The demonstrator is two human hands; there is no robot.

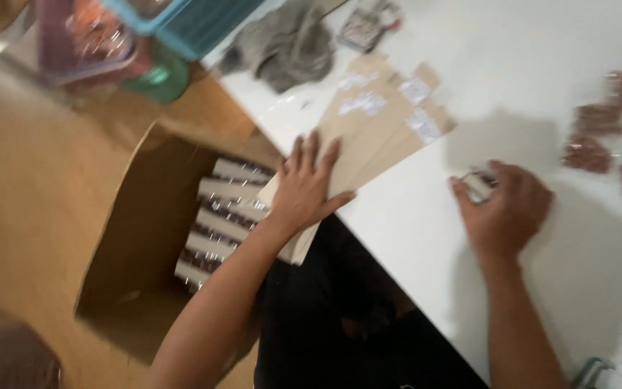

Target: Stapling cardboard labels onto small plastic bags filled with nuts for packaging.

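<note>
Several flat brown paper envelopes [376, 130], fanned and bearing small white labels, lie across the near-left edge of the white tabletop [527, 43], their lower ends jutting past that edge, and the left hand [304, 191] lies spread flat on them, fingers open, pressing rather than gripping. That overhang looks like the main risk: should the palm lift or slide, the stack could tip off the edge and fall into the open cardboard box [134, 238] on the floor below, which already holds rows of small packed items. The right hand [505, 209] rests further along the tabletop, fingers curled round a small pale object that is too blurred to name; a loose hold could let it drop. Toward the right edge sit a few reddish-brown packets [599, 137], well apart from both hands. A grey cloth [289, 47] lies near the far-left corner. Beyond it stands a teal basket [196, 25], and the floor is tan.
</note>
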